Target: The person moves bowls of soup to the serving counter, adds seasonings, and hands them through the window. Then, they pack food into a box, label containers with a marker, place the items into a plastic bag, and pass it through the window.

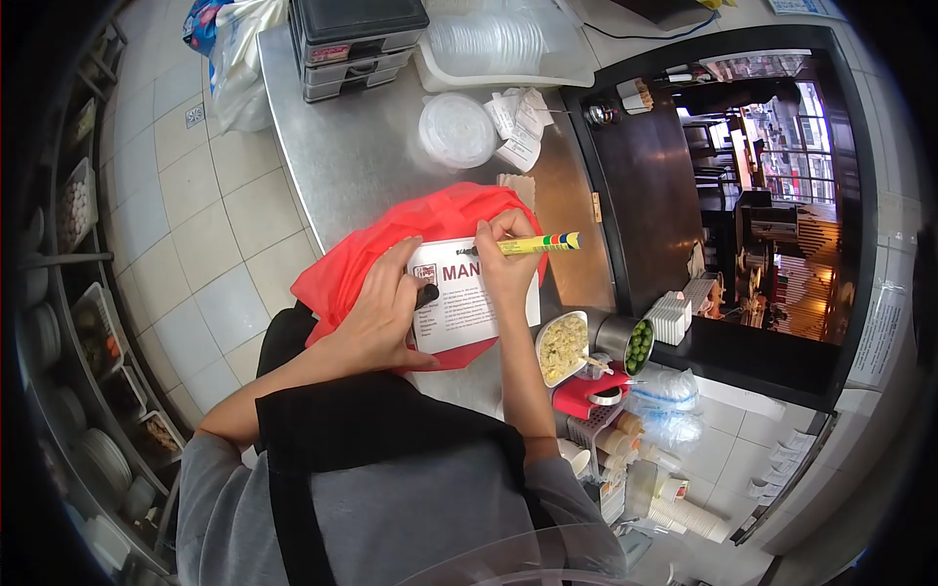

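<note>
A yellow marker (540, 243) with coloured bands is gripped in my right hand (508, 272). Its writing end is on the upper edge of a white printed card or box top (457, 311), where dark handwriting shows above the large letters "MAN". My left hand (383, 308) rests on the card's left side and holds a black marker cap (427, 293) between its fingers. Beneath and around the card spreads a red plastic bag (342, 269). How deep the printed item is cannot be made out.
The steel counter (342, 151) bears a round clear tub (457, 130), crumpled receipts (520, 122), black drawers (357, 44) and a bin of plastic lids (498, 44). At right stand a container of chopped food (563, 349) and a metal pot of green limes (639, 347). Shelves (107, 361) line the left.
</note>
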`<state>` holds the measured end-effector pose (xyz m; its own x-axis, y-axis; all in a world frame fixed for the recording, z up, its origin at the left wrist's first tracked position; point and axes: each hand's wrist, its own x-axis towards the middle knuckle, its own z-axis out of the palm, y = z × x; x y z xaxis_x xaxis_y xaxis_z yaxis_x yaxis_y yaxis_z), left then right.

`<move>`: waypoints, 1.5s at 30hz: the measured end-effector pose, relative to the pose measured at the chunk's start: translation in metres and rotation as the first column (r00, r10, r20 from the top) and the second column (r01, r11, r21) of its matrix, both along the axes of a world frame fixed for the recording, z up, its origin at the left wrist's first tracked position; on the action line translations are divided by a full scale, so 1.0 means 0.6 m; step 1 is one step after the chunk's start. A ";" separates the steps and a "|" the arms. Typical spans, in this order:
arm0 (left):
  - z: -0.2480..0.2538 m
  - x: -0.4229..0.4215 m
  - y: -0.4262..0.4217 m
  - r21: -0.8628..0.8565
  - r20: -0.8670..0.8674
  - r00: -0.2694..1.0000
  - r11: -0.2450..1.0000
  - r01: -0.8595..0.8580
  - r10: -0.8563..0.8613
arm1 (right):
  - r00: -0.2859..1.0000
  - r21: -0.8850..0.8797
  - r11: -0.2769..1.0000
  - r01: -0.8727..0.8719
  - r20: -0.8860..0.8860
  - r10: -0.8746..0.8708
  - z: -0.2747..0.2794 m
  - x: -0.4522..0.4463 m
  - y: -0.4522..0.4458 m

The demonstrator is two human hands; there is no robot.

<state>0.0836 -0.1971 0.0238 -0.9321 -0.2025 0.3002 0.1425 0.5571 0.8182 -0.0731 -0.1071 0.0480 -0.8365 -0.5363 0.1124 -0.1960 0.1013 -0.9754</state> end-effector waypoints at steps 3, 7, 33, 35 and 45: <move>0.002 0.000 0.000 -0.002 0.000 1.000 1.000 -0.002 0.002 | 1.000 0.002 1.000 0.010 -0.022 -0.010 -0.001 -0.002 0.000; 0.002 0.000 -0.001 -0.003 0.004 1.000 1.000 -0.003 0.003 | 0.999 0.014 1.000 0.002 -0.046 -0.001 -0.003 -0.004 0.000; 0.000 0.001 0.000 -0.008 -0.001 1.000 1.000 -0.008 0.008 | 0.997 0.015 1.000 0.024 -0.071 -0.023 0.005 -0.006 -0.001; 0.001 0.000 -0.001 -0.012 -0.002 1.000 1.000 -0.007 0.007 | 0.996 0.004 1.000 0.021 -0.085 -0.021 0.002 -0.007 0.000; 0.002 0.000 0.000 -0.021 0.004 1.000 1.000 -0.002 0.002 | 0.993 -0.014 0.999 0.051 -0.104 -0.052 -0.004 -0.012 0.000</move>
